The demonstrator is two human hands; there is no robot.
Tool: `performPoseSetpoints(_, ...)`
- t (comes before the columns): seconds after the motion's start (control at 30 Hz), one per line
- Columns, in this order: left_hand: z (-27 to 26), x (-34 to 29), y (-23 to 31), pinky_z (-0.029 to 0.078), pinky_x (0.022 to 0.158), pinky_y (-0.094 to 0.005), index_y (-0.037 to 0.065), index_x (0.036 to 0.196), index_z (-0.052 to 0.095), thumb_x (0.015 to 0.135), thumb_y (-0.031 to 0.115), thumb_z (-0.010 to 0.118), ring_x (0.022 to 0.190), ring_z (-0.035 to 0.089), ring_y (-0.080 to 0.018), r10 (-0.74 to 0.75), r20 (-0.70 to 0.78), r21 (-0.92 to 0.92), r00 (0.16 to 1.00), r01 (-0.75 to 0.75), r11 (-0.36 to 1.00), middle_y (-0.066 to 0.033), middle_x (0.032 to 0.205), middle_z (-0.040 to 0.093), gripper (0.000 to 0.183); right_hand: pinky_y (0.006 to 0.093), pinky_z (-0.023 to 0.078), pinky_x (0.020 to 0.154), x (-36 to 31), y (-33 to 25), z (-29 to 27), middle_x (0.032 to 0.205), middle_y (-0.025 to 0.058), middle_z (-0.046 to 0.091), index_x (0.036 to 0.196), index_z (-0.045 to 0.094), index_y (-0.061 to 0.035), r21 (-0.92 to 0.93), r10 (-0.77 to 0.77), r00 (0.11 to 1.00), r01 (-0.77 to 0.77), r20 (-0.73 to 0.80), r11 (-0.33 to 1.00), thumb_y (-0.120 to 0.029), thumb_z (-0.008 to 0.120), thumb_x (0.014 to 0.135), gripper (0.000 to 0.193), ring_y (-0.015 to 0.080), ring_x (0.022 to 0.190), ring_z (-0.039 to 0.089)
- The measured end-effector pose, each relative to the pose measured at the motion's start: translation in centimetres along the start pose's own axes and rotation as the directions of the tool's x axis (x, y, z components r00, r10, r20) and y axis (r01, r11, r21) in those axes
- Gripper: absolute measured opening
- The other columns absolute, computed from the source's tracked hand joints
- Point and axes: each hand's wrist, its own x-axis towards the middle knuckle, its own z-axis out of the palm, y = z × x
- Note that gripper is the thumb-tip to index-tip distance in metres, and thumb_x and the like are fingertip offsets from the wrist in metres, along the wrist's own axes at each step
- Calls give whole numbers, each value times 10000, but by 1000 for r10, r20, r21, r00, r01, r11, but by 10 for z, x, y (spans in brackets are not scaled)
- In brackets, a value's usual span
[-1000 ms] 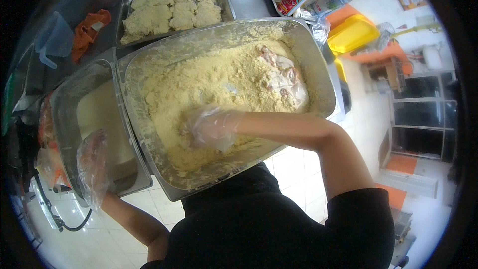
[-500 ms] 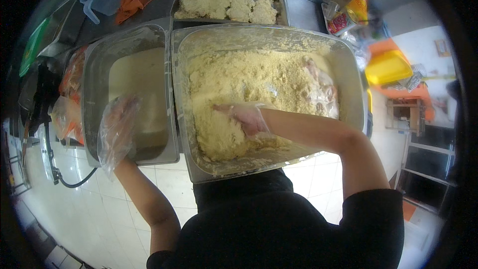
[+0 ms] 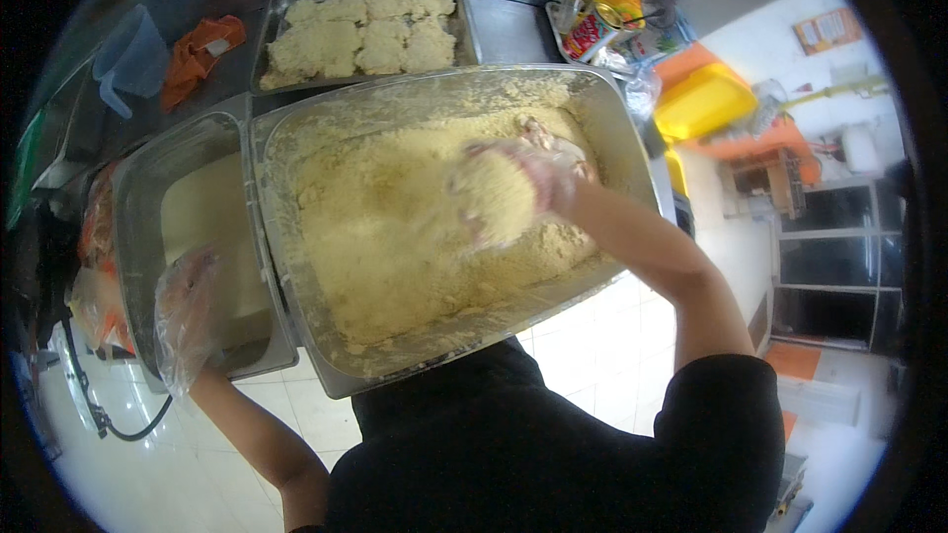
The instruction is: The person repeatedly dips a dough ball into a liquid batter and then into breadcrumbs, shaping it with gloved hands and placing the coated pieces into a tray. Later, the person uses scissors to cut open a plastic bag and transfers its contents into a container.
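Note:
A large steel pan [image 3: 296, 336] in front of me is filled with yellow breading flour [image 3: 385, 237]. My right hand [image 3: 548, 173], in a clear plastic glove, holds a flour-coated piece [image 3: 494, 199] lifted above the flour toward the pan's right side. More pale pieces lie half buried at the pan's far right corner [image 3: 538, 128]. My left hand [image 3: 183, 316], also in a loose plastic glove, hangs with fingers apart over the near edge of a smaller steel pan [image 3: 138, 237] holding pale liquid batter [image 3: 202, 227]. It holds nothing.
A steel tray [image 3: 272, 25] at the back holds several breaded pieces [image 3: 360, 30]. An orange cloth [image 3: 197, 54] and a clear jug [image 3: 128, 59] lie at the back left. Bottles and packets [image 3: 612, 10] crowd the back right. A yellow bin [image 3: 701, 99] stands on the tiled floor [image 3: 632, 355].
My right hand moved from pressing into the flour near the pan's middle to lifting a coated piece toward the right. My left hand stayed by the batter pan.

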Motion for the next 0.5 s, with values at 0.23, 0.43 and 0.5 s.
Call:
performPoseSetpoints(0.23,-13,2,22,435,1047,-422,86,1235,672,985,243,544,1198,586,-321,21,25,6,999,-21,1000,-126,1247,668,321,471,510,994,-159,-61,-22,1244,183,649,1247,651,-94,-876,-557,830,-292,-33,-384,-165,713,761,495,374,1065,656)
performPoseSetpoints(0.43,-21,1,37,435,1033,-420,65,1223,671,965,273,573,1180,594,-328,-62,54,-64,997,66,996,-153,1235,661,345,435,524,904,-160,-97,-93,1085,154,700,1062,717,-40,-687,-645,718,-608,-262,-398,-120,653,804,277,362,984,656)
performPoseSetpoints(0.5,-21,1,36,447,1001,-419,54,1228,662,959,295,600,1158,598,-347,-90,46,-77,995,94,993,-192,1220,647,367,443,537,838,-151,-101,-112,1047,174,699,1025,705,-20,-693,-670,729,-555,-138,-461,-126,609,864,215,355,951,663)
